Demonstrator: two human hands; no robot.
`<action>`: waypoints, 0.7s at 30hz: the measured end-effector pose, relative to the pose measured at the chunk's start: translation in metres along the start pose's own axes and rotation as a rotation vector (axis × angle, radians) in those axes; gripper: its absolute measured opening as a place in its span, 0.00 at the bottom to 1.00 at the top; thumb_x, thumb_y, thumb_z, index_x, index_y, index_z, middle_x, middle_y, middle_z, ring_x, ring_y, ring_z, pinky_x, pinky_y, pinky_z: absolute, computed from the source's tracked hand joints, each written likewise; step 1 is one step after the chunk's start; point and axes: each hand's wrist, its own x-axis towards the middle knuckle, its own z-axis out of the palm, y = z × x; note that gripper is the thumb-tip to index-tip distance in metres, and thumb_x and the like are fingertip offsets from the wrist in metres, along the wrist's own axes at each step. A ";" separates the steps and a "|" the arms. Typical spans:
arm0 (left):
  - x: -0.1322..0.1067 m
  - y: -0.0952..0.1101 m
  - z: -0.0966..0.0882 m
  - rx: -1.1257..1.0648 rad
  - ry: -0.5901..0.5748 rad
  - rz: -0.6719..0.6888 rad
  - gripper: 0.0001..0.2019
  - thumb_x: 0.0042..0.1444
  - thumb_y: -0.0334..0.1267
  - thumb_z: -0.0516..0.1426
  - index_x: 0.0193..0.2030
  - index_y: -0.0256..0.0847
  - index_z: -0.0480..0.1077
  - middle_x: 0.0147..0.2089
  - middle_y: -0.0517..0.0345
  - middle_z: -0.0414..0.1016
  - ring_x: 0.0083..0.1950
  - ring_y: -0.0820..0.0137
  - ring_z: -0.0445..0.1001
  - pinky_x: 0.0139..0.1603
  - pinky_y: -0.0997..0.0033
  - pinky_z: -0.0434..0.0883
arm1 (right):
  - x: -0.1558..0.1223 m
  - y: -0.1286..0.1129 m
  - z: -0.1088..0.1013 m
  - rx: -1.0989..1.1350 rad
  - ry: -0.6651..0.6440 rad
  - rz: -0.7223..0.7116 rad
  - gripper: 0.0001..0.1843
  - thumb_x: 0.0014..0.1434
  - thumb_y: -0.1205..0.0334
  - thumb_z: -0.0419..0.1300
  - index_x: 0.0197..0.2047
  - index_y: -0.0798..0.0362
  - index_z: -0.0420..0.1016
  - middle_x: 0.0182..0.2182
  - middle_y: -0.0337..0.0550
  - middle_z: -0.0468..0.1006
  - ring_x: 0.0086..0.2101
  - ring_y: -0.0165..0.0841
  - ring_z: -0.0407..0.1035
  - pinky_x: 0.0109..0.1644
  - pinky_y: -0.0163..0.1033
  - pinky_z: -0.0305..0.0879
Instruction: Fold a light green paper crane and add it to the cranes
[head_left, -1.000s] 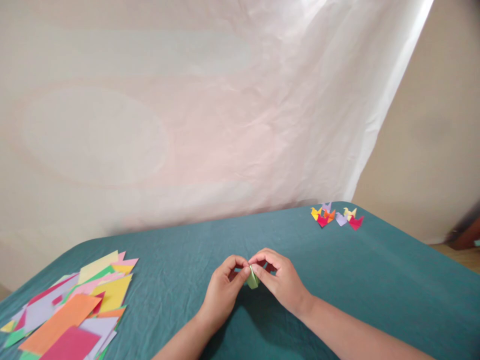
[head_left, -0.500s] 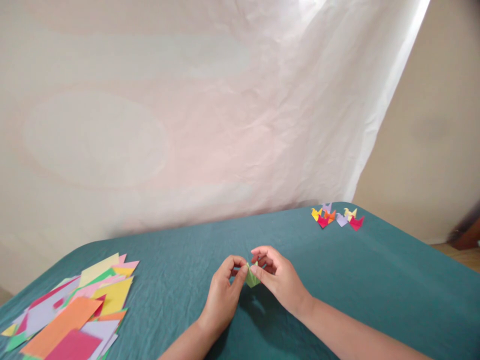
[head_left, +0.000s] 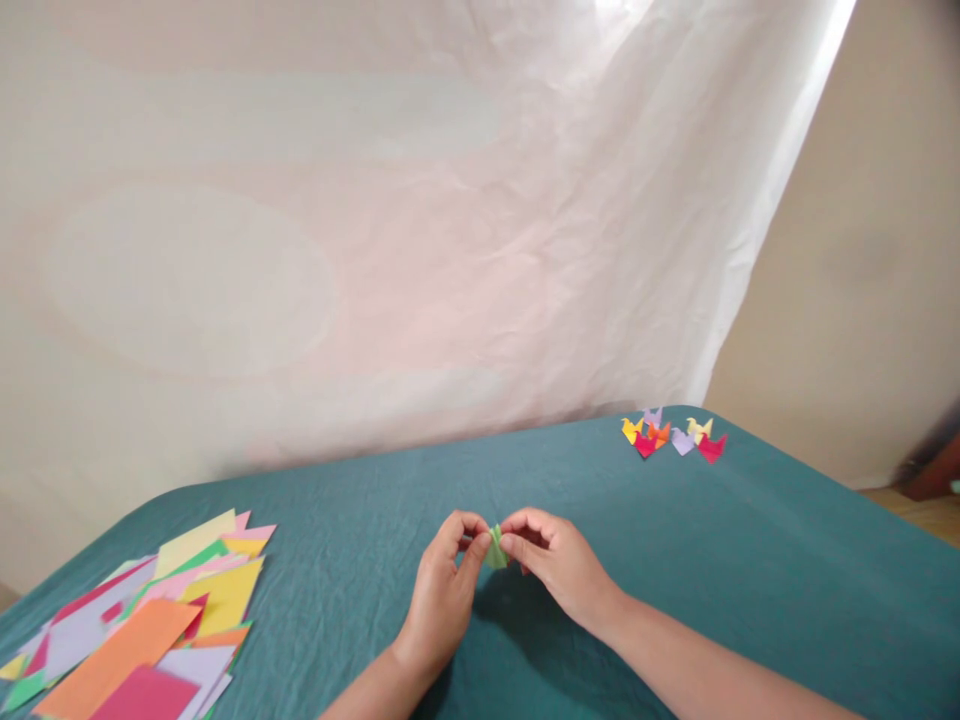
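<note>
- Lower centre of the frame: the left hand (head_left: pixel 446 585) and the right hand (head_left: pixel 559 560) meet fingertip to fingertip, just above the teal tablecloth (head_left: pixel 750 570).
- Between them sits the small green folded paper (head_left: pixel 495 548), a narrow, pleated-looking piece held upright, off the cloth.
- The left hand pinches it: thumb and forefinger are closed on the paper's left edge, and the other fingers are curled in behind.
- The right hand does the same from the other side, with thumb and forefinger nipping the right edge and the remaining fingers tucked under the palm.
- Both forearms run in from the bottom edge, the right one on a long slant from the lower right corner.
- Lower left corner: a loose spread of coloured paper sheets (head_left: pixel 142 620) in orange, yellow, pink, lilac and green, overlapping flat on the cloth, well apart from the hands.
- Right of centre, near the table's far edge: a tight cluster of small folded paper figures (head_left: pixel 673 433) in yellow, orange, red and lilac.
- Behind it all, a crumpled white backdrop sheet (head_left: pixel 375 220) fills the upper frame, with a beige wall (head_left: pixel 885 250) at the right.
</note>
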 end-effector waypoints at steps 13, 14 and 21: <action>0.000 -0.002 0.001 -0.041 -0.074 -0.032 0.08 0.60 0.40 0.51 0.35 0.40 0.66 0.33 0.59 0.69 0.35 0.70 0.67 0.38 0.74 0.65 | -0.006 -0.011 0.001 -0.288 0.090 -0.134 0.05 0.58 0.62 0.58 0.35 0.52 0.75 0.30 0.38 0.77 0.30 0.30 0.70 0.34 0.33 0.64; 0.000 -0.002 0.001 -0.037 -0.075 -0.034 0.07 0.60 0.40 0.51 0.35 0.40 0.66 0.33 0.59 0.69 0.35 0.70 0.67 0.37 0.74 0.65 | -0.006 -0.011 0.002 -0.299 0.099 -0.136 0.04 0.58 0.63 0.58 0.34 0.52 0.75 0.29 0.38 0.77 0.30 0.30 0.70 0.34 0.33 0.64; 0.000 -0.003 0.002 -0.031 -0.102 -0.023 0.07 0.61 0.38 0.50 0.35 0.40 0.65 0.31 0.60 0.68 0.32 0.71 0.67 0.35 0.74 0.65 | -0.006 -0.008 0.001 -0.328 0.094 -0.126 0.04 0.58 0.64 0.58 0.32 0.52 0.73 0.28 0.37 0.76 0.29 0.29 0.69 0.33 0.32 0.63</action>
